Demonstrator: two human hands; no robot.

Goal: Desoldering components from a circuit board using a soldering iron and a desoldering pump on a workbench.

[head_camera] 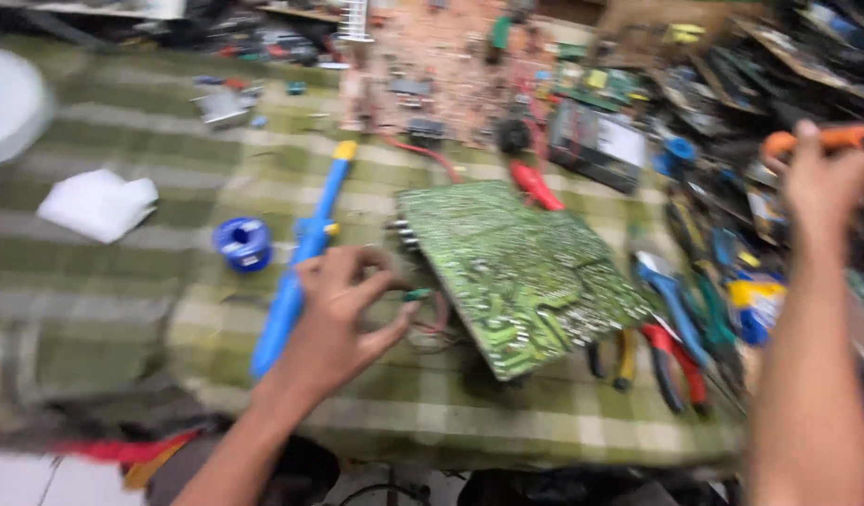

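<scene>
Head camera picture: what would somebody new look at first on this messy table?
Probably the big green circuit board, lying tilted in the middle of the checked green cloth. The left hand pinches something small at its near edge, beside a long blue plastic tool with a yellow tip. Far right, the right hand grips an orange-handled tool above a pile of pliers.

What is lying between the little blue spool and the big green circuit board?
In the head view, the long blue tool with a yellow tip lies between the blue spool and the green circuit board, with the left hand just below.
</scene>
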